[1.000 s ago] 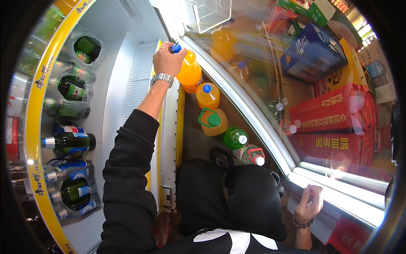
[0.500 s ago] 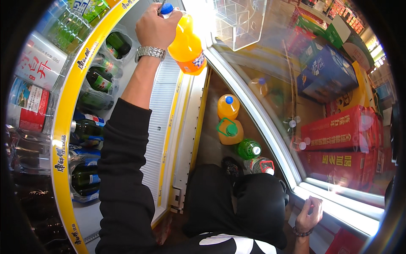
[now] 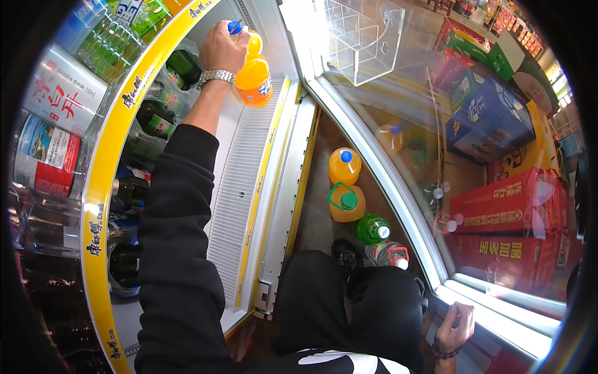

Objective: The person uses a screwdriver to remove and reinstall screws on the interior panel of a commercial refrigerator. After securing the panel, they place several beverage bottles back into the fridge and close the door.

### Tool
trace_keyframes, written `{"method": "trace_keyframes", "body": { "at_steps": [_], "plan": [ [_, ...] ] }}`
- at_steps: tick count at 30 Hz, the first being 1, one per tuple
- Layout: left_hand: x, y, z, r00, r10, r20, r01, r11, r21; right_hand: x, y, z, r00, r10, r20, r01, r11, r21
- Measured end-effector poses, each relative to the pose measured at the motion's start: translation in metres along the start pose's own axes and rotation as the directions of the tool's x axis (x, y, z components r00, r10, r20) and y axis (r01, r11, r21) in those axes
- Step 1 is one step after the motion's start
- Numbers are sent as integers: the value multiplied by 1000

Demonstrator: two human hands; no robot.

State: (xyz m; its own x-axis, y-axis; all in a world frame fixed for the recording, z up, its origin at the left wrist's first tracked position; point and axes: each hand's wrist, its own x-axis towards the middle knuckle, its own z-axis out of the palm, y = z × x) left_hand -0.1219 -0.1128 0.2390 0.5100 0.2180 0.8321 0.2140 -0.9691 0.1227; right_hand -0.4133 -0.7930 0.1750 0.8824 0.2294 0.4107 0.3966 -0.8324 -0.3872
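Observation:
My left hand [image 3: 222, 48] reaches into an upright cooler and is closed round the neck of an orange soda bottle [image 3: 254, 84] with a blue cap. A thin dark stick-like thing shows against the cap; I cannot make out its kind. The bottle is held over the far end of the white ribbed shelf [image 3: 233, 206]; whether its base touches is hard to tell. At the lower right, my right hand [image 3: 455, 327] has its fingers curled, with nothing visible in them. It lies beside the frame of the open glass door [image 3: 398, 206].
Several bottles stand on the floor between cooler and door: an orange one [image 3: 344, 167], a green-handled jug [image 3: 347, 204], a green one [image 3: 372, 229] and a clear one [image 3: 387, 254]. Dark green bottles [image 3: 154, 119] lie at the left, behind a yellow strip [image 3: 93, 206]. Red cartons [image 3: 498, 202] show through the door.
My left hand has carried the orange soda bottle left and farther over the shelf, away from the door's edge. The right hand stays in place. The view has shifted slightly.

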Motion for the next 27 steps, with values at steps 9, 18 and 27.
{"method": "trace_keyframes", "body": {
  "at_steps": [9,18,27],
  "plan": [
    [24,-43,22,979,-135,154,141,990,-27,-1,-1,-1,999,29,38,-28,999,-34],
    [49,-97,62,965,-179,193,167,983,76,-2,0,-3,998,26,53,-25,999,-23],
    [-56,27,34,977,-199,-79,172,949,-265,-1,0,-4,999,-25,25,25,1000,-4]
  ]
}}
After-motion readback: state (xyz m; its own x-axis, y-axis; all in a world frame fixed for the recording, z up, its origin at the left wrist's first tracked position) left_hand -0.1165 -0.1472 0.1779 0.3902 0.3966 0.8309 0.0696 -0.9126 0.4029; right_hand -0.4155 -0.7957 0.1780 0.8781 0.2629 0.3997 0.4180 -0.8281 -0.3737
